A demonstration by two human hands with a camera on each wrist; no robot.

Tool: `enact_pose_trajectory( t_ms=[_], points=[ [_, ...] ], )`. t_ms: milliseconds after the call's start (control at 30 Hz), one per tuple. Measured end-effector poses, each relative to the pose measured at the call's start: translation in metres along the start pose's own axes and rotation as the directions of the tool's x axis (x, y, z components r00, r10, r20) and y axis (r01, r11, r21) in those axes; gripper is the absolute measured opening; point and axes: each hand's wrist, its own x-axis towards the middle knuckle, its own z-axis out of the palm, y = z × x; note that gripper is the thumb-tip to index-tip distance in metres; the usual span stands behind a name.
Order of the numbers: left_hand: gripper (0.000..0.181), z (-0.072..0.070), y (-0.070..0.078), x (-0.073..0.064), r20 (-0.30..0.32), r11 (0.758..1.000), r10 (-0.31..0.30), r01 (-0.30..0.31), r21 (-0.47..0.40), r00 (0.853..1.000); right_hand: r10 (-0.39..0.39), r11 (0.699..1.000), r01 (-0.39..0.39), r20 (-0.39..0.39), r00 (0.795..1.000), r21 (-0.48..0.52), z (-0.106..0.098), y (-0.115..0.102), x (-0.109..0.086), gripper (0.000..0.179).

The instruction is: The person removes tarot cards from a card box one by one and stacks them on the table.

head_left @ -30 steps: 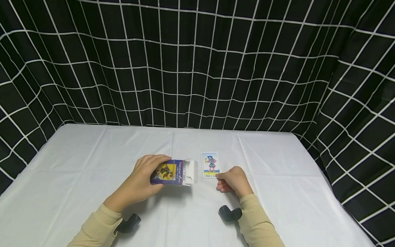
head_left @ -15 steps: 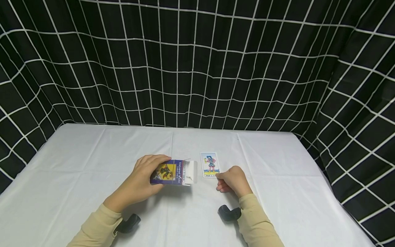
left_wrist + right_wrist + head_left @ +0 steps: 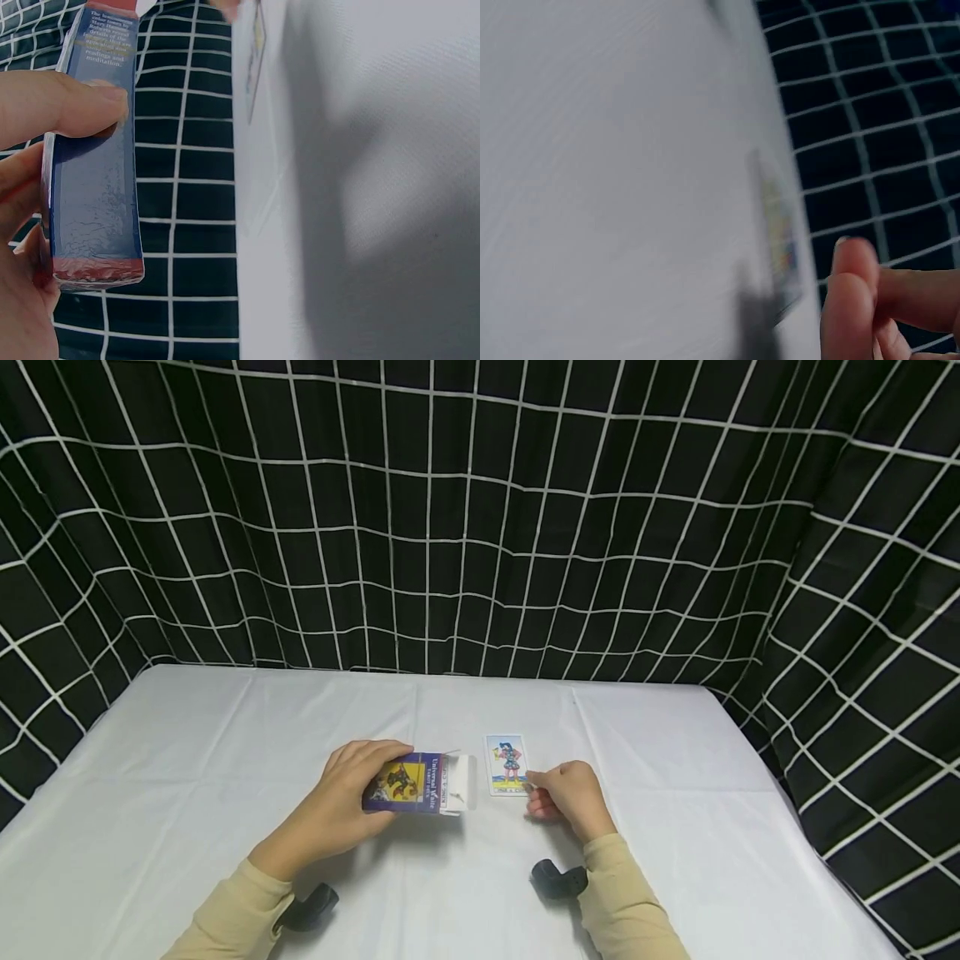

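My left hand [image 3: 333,802] grips a blue tarot card box [image 3: 401,782] around its sides, thumb at the near edge, above the white cloth. Its end flap [image 3: 461,781] is open and faces right. The left wrist view has the thumb pressed on the box's narrow blue side [image 3: 97,195]. A tarot card [image 3: 507,764] lies face up on the cloth, right of the box, showing a standing figure. By its lower right edge is my right hand [image 3: 572,797], fingers curled. In the right wrist view the thumb and finger tips [image 3: 855,259] meet, apart from the blurred card [image 3: 781,244].
A white cloth [image 3: 247,727] covers the table. Behind and at both sides hang black curtains [image 3: 450,502] with a white grid. Dark wrist devices [image 3: 558,878] stick out below both sleeves.
My right fingertips have come up slightly off the card's lower right corner. The card lies a little further left than a second ago. The left hand keeps holding the box, and the head view has tilted slightly.
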Motion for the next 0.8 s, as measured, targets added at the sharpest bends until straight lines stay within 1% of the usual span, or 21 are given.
enact_pose_trajectory(
  t_ms=[67, 133, 333, 567, 800],
  points=[
    [0.074, 0.0, 0.0, 0.0, 0.003, 1.0, 0.002, -0.002, 0.002, 1.0, -0.038, 0.999, 0.038, -0.024, 0.999, 0.026, 0.001, -0.007, -0.004, 0.018],
    [0.074, 0.001, 0.0, -0.001, 0.007, 1.0, 0.006, -0.006, 0.001, 1.0, -0.069, 0.997, 0.069, -0.031, 0.997, 0.031, 0.002, -0.017, -0.011, 0.019],
    [0.074, 0.002, 0.001, -0.001, 0.006, 1.0, 0.006, -0.006, -0.003, 1.0, -0.174, 0.985, 0.174, -0.005, 0.985, 0.009, 0.007, -0.038, -0.031, 0.018],
    [0.074, 0.001, 0.002, -0.001, 0.01, 1.0, 0.002, -0.002, -0.001, 1.0, -0.263, 0.964, 0.262, 0.014, 0.965, 0.035, 0.012, -0.046, -0.043, 0.018],
    [0.074, 0.0, 0.001, -0.001, 0.009, 1.0, 0.008, -0.008, 0.001, 1.0, -0.308, 0.95, 0.305, 0.048, 0.95, 0.065, 0.019, -0.052, -0.053, 0.018]
  ],
)
